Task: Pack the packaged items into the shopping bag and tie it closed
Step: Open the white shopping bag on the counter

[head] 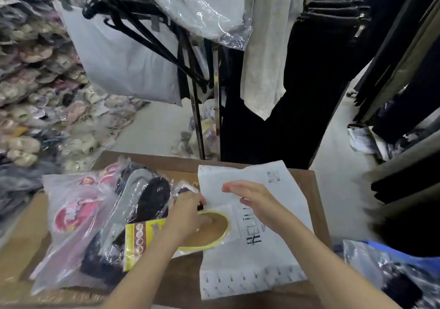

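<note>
A white shopping bag (257,261) with black print lies flat on the brown table (307,189). My right hand (252,199) rests on the bag's upper layer, fingers spread. My left hand (188,215) grips a packaged brown insole with yellow edge (214,232), whose toe end sits at or inside the bag's left opening. Its yellow label card (140,237) sticks out to the left. Beside it lie a clear pack of black and grey slippers (142,196) and a pack of pink slippers (71,211).
A clothes rack with black hangers (152,34) and hanging garments stands behind the table. Heaps of packaged slippers (35,89) fill the left side. A blue-edged plastic pack (392,273) lies at the lower right. Dark clothes hang on the right.
</note>
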